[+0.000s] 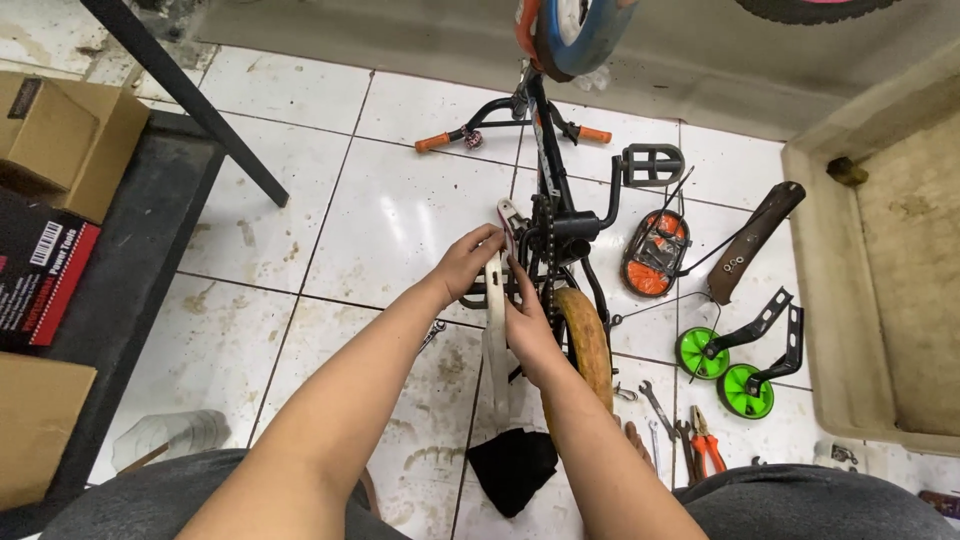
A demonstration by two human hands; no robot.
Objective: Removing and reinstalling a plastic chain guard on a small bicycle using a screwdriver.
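A small black child's bicycle (pixel 553 225) lies upside down on the tiled floor in front of my knees. A long white chain guard (pixel 495 350) runs along its chain side. My left hand (pixel 468 262) pinches the upper part of this guard near the crank. My right hand (pixel 527 325) grips the guard lower down, between it and the rear wheel with its tan tyre (pixel 588 345). A grey pedal (pixel 652 165) sticks out to the right. The handlebar with orange grips (pixel 433 143) points away from me.
Two green training wheels (pixel 722 368) on black brackets, an orange and black part (pixel 650 255) and a brown fender (pixel 755 240) lie to the right. Wrenches (pixel 655 405), orange pliers (pixel 705 450) and a black cloth (pixel 512 465) are near my knees. Cardboard boxes (pixel 60 140) stand left.
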